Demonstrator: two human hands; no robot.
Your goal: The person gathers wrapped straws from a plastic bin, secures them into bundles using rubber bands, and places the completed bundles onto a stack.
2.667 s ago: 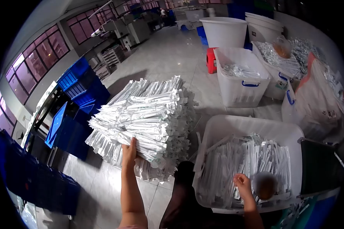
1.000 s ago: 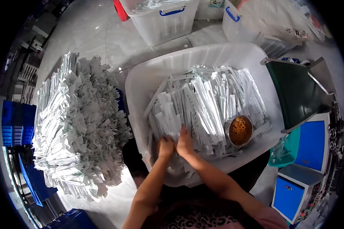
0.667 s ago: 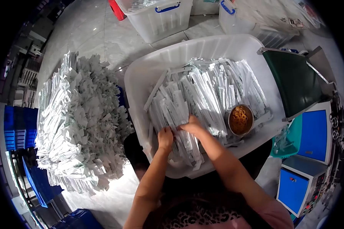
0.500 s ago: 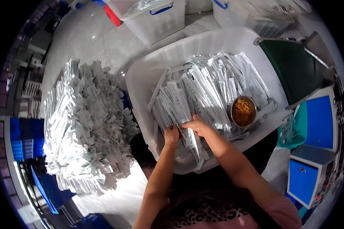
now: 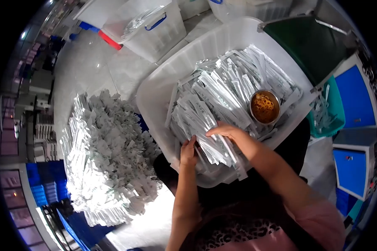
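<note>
Both bare hands met on a loose bundle of slim white packets [image 5: 209, 146] at the near side of a translucent tub [image 5: 161, 77], at about 6 to 7 o'clock inside its rim. The right hand [image 5: 227, 131] closed over the bundle's right side, its thumb laid across the top and pointing toward 9 o'clock; that forearm angled in from 4 o'clock toward 10, below a pink sleeve [image 5: 322, 224]. The left hand [image 5: 189, 152] stood at the bundle's left edge, thumb up toward 12 o'clock, its forearm nearly vertical; its other fingers were partly hidden, so whether they gripped could not be told. More packets [image 5: 232, 85] filled the tub, fanned toward 12 o'clock, with a round bowl of rubber bands [image 5: 264, 107] resting among them at 3 o'clock. Outside the tub, a tall packet stack [image 5: 109, 163] rose at 8 o'clock.
</note>
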